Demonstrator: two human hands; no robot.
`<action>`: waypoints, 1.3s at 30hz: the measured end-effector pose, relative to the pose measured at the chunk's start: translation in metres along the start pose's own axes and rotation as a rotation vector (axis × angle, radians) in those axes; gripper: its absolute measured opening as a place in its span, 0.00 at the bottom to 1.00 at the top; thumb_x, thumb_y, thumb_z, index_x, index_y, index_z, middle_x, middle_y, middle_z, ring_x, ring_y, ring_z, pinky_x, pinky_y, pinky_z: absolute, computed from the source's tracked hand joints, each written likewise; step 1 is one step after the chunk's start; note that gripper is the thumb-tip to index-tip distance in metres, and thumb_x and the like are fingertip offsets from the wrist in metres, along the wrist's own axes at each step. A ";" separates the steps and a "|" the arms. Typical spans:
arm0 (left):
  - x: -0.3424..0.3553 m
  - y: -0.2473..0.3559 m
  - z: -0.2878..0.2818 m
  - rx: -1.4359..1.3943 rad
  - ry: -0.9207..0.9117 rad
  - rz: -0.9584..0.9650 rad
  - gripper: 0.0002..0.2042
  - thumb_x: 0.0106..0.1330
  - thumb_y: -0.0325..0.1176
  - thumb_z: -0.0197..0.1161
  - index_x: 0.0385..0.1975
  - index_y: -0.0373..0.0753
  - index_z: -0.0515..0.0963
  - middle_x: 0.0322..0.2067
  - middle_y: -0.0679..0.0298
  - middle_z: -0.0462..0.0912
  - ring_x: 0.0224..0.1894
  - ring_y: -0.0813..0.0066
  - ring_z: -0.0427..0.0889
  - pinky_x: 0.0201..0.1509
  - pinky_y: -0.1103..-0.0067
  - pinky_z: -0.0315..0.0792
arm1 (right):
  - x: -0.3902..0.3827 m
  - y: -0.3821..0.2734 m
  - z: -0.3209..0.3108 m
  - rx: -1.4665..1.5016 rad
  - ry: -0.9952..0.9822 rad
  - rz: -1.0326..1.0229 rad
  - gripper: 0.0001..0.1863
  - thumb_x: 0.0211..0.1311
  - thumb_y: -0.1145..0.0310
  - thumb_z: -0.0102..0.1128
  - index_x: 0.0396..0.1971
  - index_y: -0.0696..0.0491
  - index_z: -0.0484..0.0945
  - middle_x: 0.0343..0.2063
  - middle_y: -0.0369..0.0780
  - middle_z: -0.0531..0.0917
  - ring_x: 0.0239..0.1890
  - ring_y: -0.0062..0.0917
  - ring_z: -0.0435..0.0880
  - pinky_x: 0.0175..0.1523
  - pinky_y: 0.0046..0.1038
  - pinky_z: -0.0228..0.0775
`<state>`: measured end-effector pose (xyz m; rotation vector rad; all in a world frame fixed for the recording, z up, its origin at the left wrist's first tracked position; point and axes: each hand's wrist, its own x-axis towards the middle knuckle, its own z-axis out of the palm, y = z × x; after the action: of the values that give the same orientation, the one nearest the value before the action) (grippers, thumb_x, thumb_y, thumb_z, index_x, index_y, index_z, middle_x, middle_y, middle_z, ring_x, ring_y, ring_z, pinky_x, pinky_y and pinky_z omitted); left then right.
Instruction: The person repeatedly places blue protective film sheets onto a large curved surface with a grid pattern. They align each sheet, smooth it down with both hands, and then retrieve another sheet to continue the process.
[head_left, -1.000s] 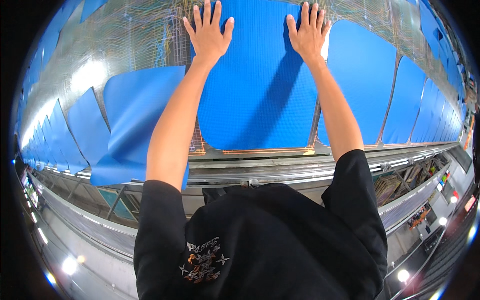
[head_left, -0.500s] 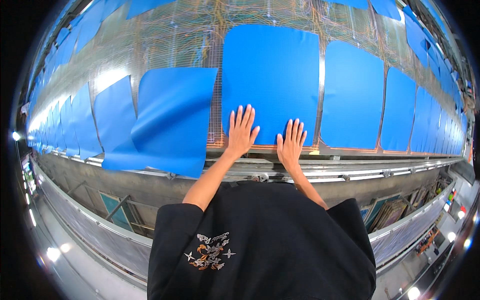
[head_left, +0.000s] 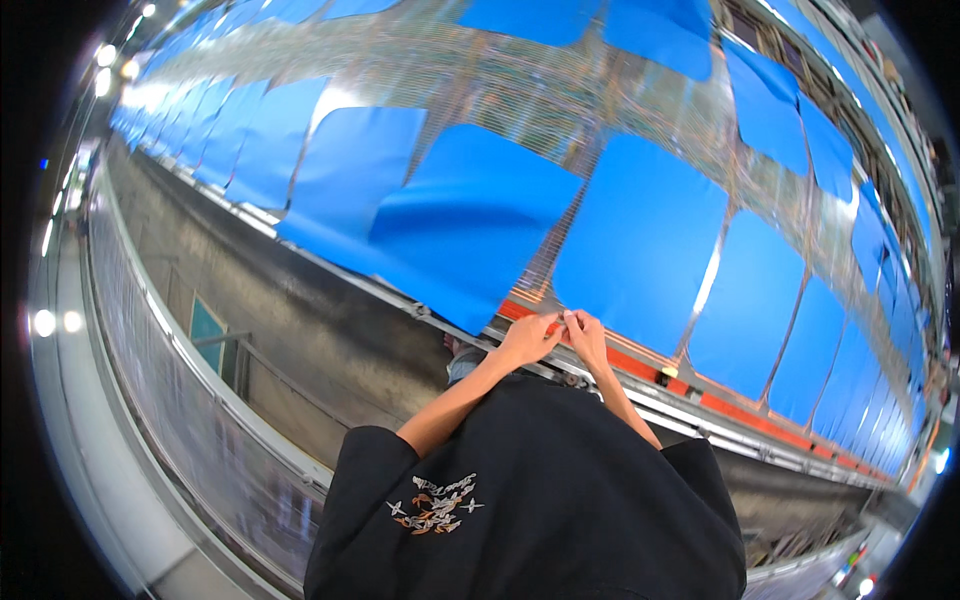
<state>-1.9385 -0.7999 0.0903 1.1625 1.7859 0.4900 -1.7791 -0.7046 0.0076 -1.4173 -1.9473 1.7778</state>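
Note:
My left hand [head_left: 530, 341] and my right hand [head_left: 587, 338] meet at the table's near edge, fingertips pinched together. Anything between them is too small to make out. Just beyond lies a flat blue sheet [head_left: 640, 235] with rounded corners, its lower left corner close to my fingers. To the left, another blue sheet [head_left: 480, 225] lies loose and wavy, its near corner reaching over the table edge beside my left hand. Further right, a flat blue sheet [head_left: 748, 300] lies in the same row.
A long table [head_left: 500, 85] with a line-marked surface carries rows of blue sheets on both sides. Along its near edge runs a metal rail [head_left: 650, 402] with an orange-red strip [head_left: 640, 362] beside it. A low barrier [head_left: 215, 385] stands behind me at left.
Both hands have lifted off the flat sheet, drawn back to the table edge and come together with fingers pinched. My view has turned, so the table now slants down to the right.

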 end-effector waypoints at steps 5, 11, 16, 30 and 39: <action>-0.093 -0.069 -0.034 -0.105 0.281 0.097 0.21 0.76 0.48 0.56 0.51 0.35 0.80 0.43 0.44 0.86 0.47 0.42 0.84 0.50 0.56 0.76 | 0.019 -0.049 0.101 0.252 -0.290 0.402 0.25 0.70 0.44 0.64 0.42 0.56 0.83 0.23 0.37 0.84 0.20 0.18 0.78 0.21 0.23 0.66; -0.186 -0.147 -0.104 -0.311 0.338 -0.003 0.25 0.75 0.50 0.58 0.59 0.35 0.80 0.47 0.49 0.88 0.46 0.51 0.88 0.53 0.62 0.78 | 0.068 -0.052 0.163 0.417 -0.199 0.652 0.25 0.58 0.43 0.77 0.22 0.43 0.71 0.12 0.27 0.64 0.12 0.16 0.61 0.17 0.22 0.52; -0.242 -0.231 -0.131 -0.647 0.560 -0.021 0.18 0.76 0.43 0.61 0.51 0.32 0.82 0.33 0.54 0.89 0.34 0.68 0.88 0.41 0.73 0.79 | 0.096 -0.154 0.127 0.628 0.082 0.203 0.07 0.59 0.60 0.74 0.31 0.40 0.83 0.19 0.28 0.75 0.16 0.17 0.66 0.20 0.25 0.58; -0.144 -0.197 -0.226 -1.082 -0.285 0.239 0.45 0.77 0.71 0.25 0.75 0.37 0.64 0.70 0.57 0.72 0.69 0.61 0.74 0.72 0.64 0.66 | -0.136 -0.412 0.042 0.756 0.724 -0.535 0.27 0.57 0.70 0.68 0.57 0.60 0.79 0.44 0.46 0.85 0.44 0.34 0.85 0.52 0.37 0.79; -0.104 -0.206 -0.346 -1.800 -0.149 0.087 0.43 0.70 0.70 0.51 0.64 0.30 0.74 0.50 0.52 0.86 0.49 0.60 0.86 0.54 0.61 0.81 | -0.134 -0.335 0.050 0.726 0.626 -0.509 0.16 0.46 0.72 0.68 0.37 0.59 0.76 0.39 0.41 0.85 0.39 0.24 0.80 0.49 0.30 0.72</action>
<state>-2.3242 -0.9373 0.1636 -0.0609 0.5479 1.5126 -1.9150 -0.7838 0.3363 -0.9369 -1.0434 1.3485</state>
